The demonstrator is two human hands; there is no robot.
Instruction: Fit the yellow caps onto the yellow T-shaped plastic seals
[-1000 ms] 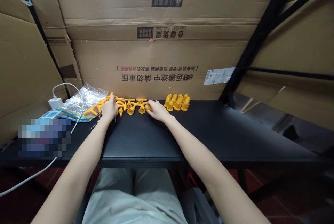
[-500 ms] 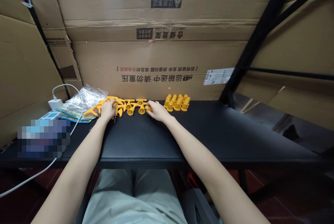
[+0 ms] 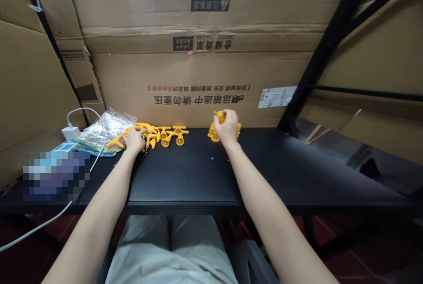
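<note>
At the back left of the table lies a pile of yellow T-handled corkscrews (image 3: 150,136) with bare metal spirals. My left hand (image 3: 134,140) rests low over it, fingers curled round a yellow corkscrew, though its fingertips are partly hidden. Right of the pile, several corkscrews with bell-shaped sleeves (image 3: 179,140) lie on their sides. My right hand (image 3: 228,127) pinches a yellow bell-shaped sleeve (image 3: 220,117) by its sides. It is over a cluster of upright yellow sleeves (image 3: 213,136), which the hand partly covers.
Cardboard (image 3: 198,70) walls the black table (image 3: 185,173) at the back. Crumpled clear plastic (image 3: 105,125), a white plug (image 3: 70,132) with cable and a blurred item (image 3: 56,176) lie on the left. A small blue spot (image 3: 212,158) shows on the tabletop.
My right hand has moved right, from the loose corkscrews to over the upright sleeves, carrying a yellow sleeve. My left hand has stayed at the corkscrew pile.
</note>
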